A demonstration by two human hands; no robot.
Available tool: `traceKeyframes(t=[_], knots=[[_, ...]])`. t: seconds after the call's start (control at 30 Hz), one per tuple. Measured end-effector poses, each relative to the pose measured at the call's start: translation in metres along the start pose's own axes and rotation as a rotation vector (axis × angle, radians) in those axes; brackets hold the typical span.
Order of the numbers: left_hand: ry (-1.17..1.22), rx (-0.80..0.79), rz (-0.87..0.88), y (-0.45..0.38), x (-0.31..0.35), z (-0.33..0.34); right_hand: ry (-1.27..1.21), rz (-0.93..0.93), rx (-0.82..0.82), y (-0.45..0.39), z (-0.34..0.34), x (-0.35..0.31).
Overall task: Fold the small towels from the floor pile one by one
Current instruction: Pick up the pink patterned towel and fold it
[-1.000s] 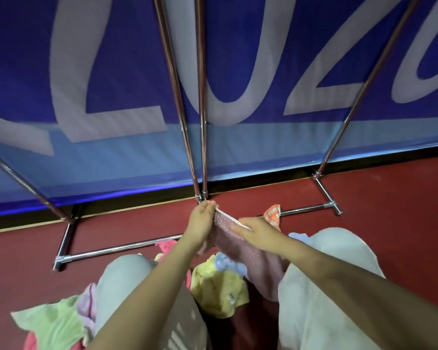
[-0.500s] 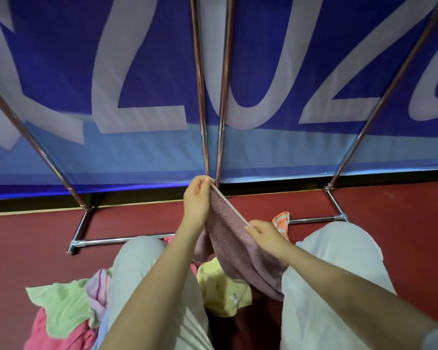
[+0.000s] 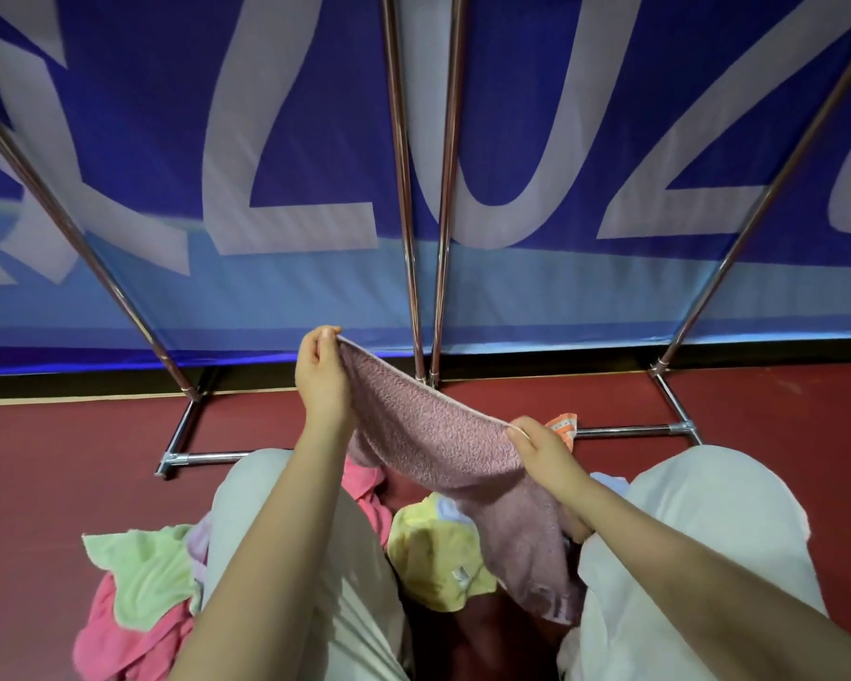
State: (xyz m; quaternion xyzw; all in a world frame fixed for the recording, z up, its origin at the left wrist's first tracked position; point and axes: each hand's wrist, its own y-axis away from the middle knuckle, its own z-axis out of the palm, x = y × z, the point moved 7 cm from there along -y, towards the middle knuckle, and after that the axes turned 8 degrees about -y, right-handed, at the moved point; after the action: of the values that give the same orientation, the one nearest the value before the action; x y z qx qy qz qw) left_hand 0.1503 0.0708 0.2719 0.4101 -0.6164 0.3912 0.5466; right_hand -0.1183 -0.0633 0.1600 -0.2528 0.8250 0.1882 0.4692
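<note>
A dusty-pink towel (image 3: pixel 443 449) hangs stretched between my hands above my knees. My left hand (image 3: pixel 318 376) pinches its upper left corner, raised high. My right hand (image 3: pixel 544 449) pinches the other top corner, lower and to the right. The towel's lower part drapes down between my legs. Under it on the red floor lies a yellow towel (image 3: pixel 438 557). More towels sit at the left: a light green towel (image 3: pixel 143 577) over a bright pink towel (image 3: pixel 119 646). An orange-patterned towel (image 3: pixel 563 425) peeks out behind my right hand.
A chrome rack frame (image 3: pixel 202 457) stands on the red floor in front of me, its poles (image 3: pixel 409 238) rising against a blue banner with white letters (image 3: pixel 561 140). My knees in pale trousers (image 3: pixel 708 533) flank the pile.
My hands have drawn apart, spreading the pink towel's top edge wide. The left hand has risen and moved left; the right has stayed low at the right.
</note>
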Motion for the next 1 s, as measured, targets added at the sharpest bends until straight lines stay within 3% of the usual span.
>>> traceKeyframes(t=[0.1,0.2,0.4,0.7,1.0], knots=[[0.069,0.026,-0.083,-0.001,-0.004,0.000,-0.157,-0.083,0.066,-0.007,-0.019,-0.051],[0.070,-0.081,-0.148,0.009,-0.006,0.017,-0.230,-0.164,0.080,-0.011,-0.031,-0.100],[-0.093,-0.315,-0.045,0.033,-0.001,0.057,-0.218,-0.274,0.076,-0.012,-0.047,-0.148],[-0.099,-0.486,0.014,0.070,-0.007,0.112,-0.240,-0.270,0.042,-0.018,-0.048,-0.100],[-0.178,-0.580,-0.024,0.105,-0.044,0.175,-0.371,-0.182,0.139,-0.028,-0.081,-0.048]])
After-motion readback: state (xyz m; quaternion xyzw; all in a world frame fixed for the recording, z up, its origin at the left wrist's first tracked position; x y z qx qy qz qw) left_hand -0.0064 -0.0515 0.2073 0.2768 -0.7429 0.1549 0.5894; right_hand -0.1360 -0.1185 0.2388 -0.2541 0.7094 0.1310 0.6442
